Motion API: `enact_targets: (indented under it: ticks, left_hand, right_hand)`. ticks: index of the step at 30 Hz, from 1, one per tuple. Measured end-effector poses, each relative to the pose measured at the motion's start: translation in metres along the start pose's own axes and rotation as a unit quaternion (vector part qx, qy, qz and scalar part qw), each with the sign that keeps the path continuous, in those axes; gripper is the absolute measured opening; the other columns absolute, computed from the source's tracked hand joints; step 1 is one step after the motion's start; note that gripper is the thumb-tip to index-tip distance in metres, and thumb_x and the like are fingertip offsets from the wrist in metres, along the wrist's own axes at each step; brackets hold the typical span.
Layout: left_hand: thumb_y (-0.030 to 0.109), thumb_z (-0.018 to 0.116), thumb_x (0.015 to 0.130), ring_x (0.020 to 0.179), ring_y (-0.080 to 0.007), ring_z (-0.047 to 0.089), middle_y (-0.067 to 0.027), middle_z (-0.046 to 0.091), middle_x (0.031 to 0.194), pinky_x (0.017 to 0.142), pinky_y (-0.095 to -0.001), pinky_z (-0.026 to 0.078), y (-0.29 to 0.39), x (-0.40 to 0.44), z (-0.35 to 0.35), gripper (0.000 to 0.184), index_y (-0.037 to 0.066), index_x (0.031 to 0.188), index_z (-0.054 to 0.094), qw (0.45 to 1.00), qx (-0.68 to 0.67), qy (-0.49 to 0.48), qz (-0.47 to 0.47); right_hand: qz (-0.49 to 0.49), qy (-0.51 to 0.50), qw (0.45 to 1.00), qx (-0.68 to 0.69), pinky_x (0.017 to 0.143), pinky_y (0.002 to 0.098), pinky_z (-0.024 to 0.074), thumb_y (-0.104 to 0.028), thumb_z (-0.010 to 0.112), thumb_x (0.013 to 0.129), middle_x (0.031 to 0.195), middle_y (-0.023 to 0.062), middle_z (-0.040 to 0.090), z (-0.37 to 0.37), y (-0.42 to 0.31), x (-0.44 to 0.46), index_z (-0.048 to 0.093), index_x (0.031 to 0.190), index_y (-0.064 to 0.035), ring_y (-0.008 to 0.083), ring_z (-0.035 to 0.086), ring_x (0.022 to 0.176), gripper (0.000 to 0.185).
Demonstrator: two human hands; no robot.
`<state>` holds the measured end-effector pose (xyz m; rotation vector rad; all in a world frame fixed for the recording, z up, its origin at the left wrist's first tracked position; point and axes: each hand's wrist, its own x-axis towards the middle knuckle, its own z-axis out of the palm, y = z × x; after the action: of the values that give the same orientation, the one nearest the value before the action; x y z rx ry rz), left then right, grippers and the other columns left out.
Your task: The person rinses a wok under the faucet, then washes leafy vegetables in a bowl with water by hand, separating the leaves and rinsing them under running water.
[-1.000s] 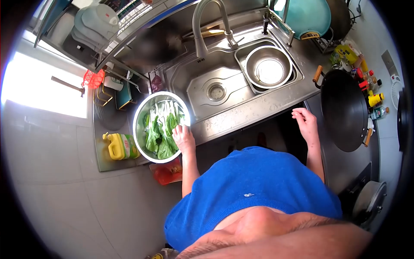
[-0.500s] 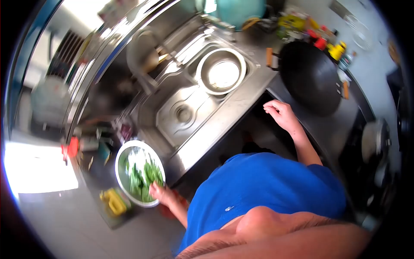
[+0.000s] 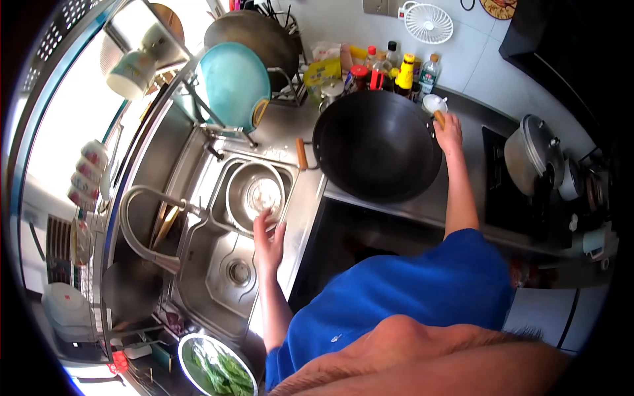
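A large black wok (image 3: 378, 146) with two wooden handles rests on the counter, and my right hand (image 3: 449, 134) is closed round its right handle. Over the near rim of the sink (image 3: 198, 264), my left hand (image 3: 269, 245) is in the air with its fingers apart, holding nothing. Just beyond those fingertips, a round metal pot (image 3: 246, 178) sits in the smaller basin. At the lower left stands a metal bowl (image 3: 187, 362) of green leafy vegetables (image 3: 223, 371), apart from both hands.
Bottles, among them a yellow one (image 3: 405, 74), stand behind the wok with a small white bowl (image 3: 434, 103). A lidded pot (image 3: 528, 155) is on the stove at right. A curved faucet (image 3: 132, 218) arches over the sink. A teal basin (image 3: 234, 84) leans on the rack.
The view has turned right toward the wok. My left hand has left the vegetable bowl and moved over the sink edge. My right hand has reached forward and taken hold of the wok's handle.
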<state>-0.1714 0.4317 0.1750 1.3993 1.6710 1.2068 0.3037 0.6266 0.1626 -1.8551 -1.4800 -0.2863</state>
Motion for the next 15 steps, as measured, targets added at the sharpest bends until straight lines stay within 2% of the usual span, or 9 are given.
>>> enact_targets:
  ticks: [1,4,5,6,8,9,10,12,15]
  left_hand:
    - [0.013,0.061,0.08,0.089,-0.0182,0.054,-0.0101,0.052,0.11,0.07,-0.0278,0.045,0.001,0.037,0.021,0.041,0.004,0.117,0.045,0.998,0.0,0.006,0.055]
    - [0.029,0.062,0.079,0.083,-0.021,0.056,-0.0145,0.057,0.093,0.07,-0.0308,0.046,-0.034,0.146,0.077,0.047,-0.004,0.109,0.048,0.998,0.054,-0.01,0.017]
    - [0.038,0.062,0.076,0.08,-0.0236,0.059,-0.0168,0.06,0.086,0.07,-0.0315,0.046,-0.042,0.172,0.096,0.055,-0.006,0.107,0.049,0.999,0.04,-0.002,-0.02]
    - [0.041,0.062,0.075,0.078,-0.0257,0.061,-0.0166,0.062,0.082,0.071,-0.0324,0.046,-0.012,0.18,0.104,0.057,-0.006,0.105,0.051,0.991,0.047,-0.018,-0.126]
    - [0.038,0.059,0.078,0.062,-0.0188,0.057,-0.0123,0.06,0.075,0.056,-0.0312,0.046,-0.023,0.208,0.128,0.047,-0.003,0.099,0.054,0.976,-0.01,-0.08,-0.203]
    - [0.039,0.056,0.08,0.05,-0.0125,0.05,-0.0057,0.055,0.065,0.044,-0.0263,0.041,-0.021,0.207,0.136,0.036,0.004,0.088,0.055,0.971,-0.086,-0.086,-0.206]
    - [0.034,0.054,0.082,0.042,-0.0097,0.041,-0.0017,0.047,0.056,0.036,-0.024,0.032,-0.019,0.209,0.14,0.027,0.007,0.084,0.053,0.949,-0.153,-0.083,-0.263]
    - [0.029,0.053,0.084,0.037,-0.0078,0.031,0.0025,0.035,0.05,0.032,-0.0239,0.024,-0.033,0.209,0.137,0.019,0.01,0.083,0.05,0.92,-0.27,-0.138,-0.248]
    - [0.028,0.058,0.082,0.038,-0.0097,0.035,0.0007,0.039,0.051,0.033,-0.0257,0.029,-0.038,0.173,0.132,0.02,0.009,0.08,0.049,0.882,-0.326,-0.063,-0.335]
  right_hand:
    - [0.061,-0.049,0.996,-0.038,0.077,0.0414,0.0425,-0.03,0.059,0.077,0.094,0.0144,0.057,0.008,0.017,0.008,0.059,0.094,-0.0049,0.032,0.054,0.091,0.031]
    - [0.11,-0.16,0.98,0.037,0.072,0.0408,0.0443,-0.036,0.053,0.078,0.086,0.0169,0.061,0.016,0.053,0.033,0.063,0.087,-0.0077,0.0341,0.057,0.084,0.032]
    - [0.116,-0.172,0.976,0.063,0.068,0.0391,0.0446,-0.034,0.053,0.079,0.081,0.0163,0.063,0.015,0.059,0.037,0.063,0.086,-0.0053,0.0324,0.059,0.079,0.031]
    - [0.102,-0.19,0.967,0.138,0.067,0.0365,0.0443,-0.034,0.053,0.08,0.079,0.0156,0.062,0.026,0.083,0.039,0.062,0.086,-0.0032,0.027,0.061,0.075,0.033]
    - [0.181,-0.253,0.919,0.242,0.06,0.0287,0.0423,-0.035,0.053,0.083,0.073,0.0065,0.061,0.045,0.114,0.043,0.062,0.084,-0.001,0.0166,0.058,0.067,0.035]
    - [0.219,-0.271,0.887,0.302,0.057,0.026,0.042,-0.037,0.053,0.084,0.073,0.0041,0.059,0.043,0.11,0.04,0.061,0.088,-0.0035,0.0145,0.056,0.064,0.035]
    - [0.308,-0.319,0.811,0.382,0.055,0.0242,0.0426,-0.041,0.053,0.084,0.073,0.0045,0.058,0.046,0.11,0.04,0.059,0.097,-0.0068,0.0115,0.054,0.062,0.037]
    - [0.333,-0.3,0.761,0.468,0.05,0.02,0.0384,-0.046,0.053,0.082,0.068,0.0006,0.052,0.062,0.123,0.03,0.054,0.105,-0.0097,0.0069,0.048,0.054,0.043]
    - [0.341,-0.222,0.821,0.4,0.045,0.0177,0.0312,-0.047,0.057,0.079,0.06,-0.0044,0.044,0.064,0.103,0.033,0.06,0.089,-0.014,0.0036,0.039,0.049,0.035]
